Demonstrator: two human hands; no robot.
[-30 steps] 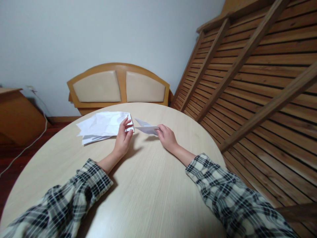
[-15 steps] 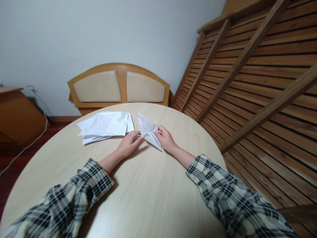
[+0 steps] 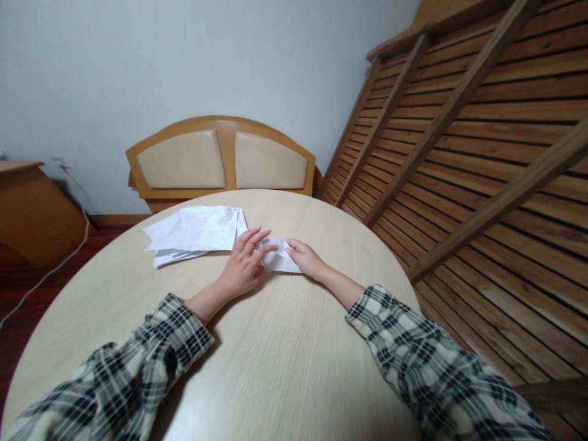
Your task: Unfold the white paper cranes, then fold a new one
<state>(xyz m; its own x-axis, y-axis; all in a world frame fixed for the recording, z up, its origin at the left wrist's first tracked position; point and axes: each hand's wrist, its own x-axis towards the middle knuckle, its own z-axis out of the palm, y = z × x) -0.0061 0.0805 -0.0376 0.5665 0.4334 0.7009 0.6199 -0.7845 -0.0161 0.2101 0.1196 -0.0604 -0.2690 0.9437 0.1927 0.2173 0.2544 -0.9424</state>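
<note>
A small folded piece of white paper (image 3: pixel 281 261) lies flat on the round light-wood table (image 3: pixel 275 367). My left hand (image 3: pixel 243 266) rests on its left part with fingers stretched out and spread, pressing it down. My right hand (image 3: pixel 307 258) lies flat on its right edge, fingers extended. Most of the folded paper is hidden under the two hands. Both arms wear checked sleeves.
A loose stack of white paper sheets (image 3: pixel 195 233) lies on the table just left of my left hand. A wooden chair with beige padded back (image 3: pixel 220 160) stands behind the table. A slatted wooden structure (image 3: pixel 459 135) leans at the right. A cable (image 3: pixel 55 263) runs over the floor at left.
The folded paper, held up between both hands half a second ago, now lies flat on the table. Both hands have opened and press down on it.
</note>
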